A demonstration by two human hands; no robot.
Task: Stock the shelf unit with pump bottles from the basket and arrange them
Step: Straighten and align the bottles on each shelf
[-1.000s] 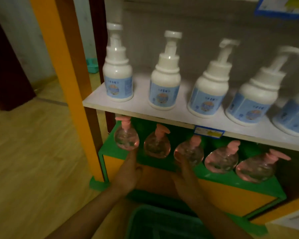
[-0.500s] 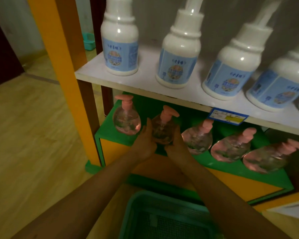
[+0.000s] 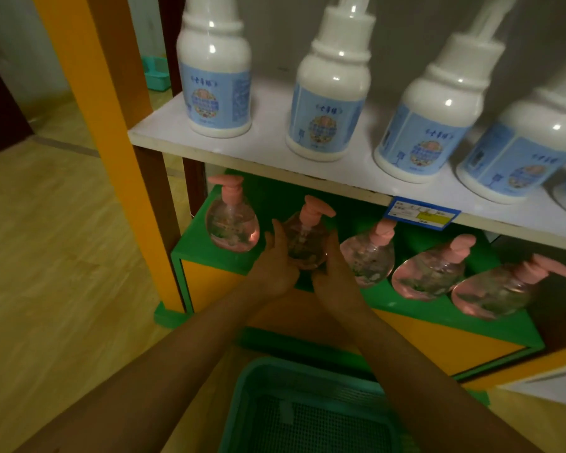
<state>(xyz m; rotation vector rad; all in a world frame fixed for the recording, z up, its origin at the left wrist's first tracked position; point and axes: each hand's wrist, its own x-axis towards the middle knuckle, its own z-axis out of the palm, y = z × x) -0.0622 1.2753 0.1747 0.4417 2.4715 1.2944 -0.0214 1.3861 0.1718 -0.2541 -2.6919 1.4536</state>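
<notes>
Pink-pumped clear bottle (image 3: 304,243) between both hands (image 3: 275,266), label unreadable.

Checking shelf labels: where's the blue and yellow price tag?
The price tag hangs on the white shelf's front edge, right of centre, just above the third pink pump bottle.

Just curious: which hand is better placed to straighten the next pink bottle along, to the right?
Probably the right hand: it sits beside the third pink bottle, while the left hand is on the second bottle's far side.
</notes>
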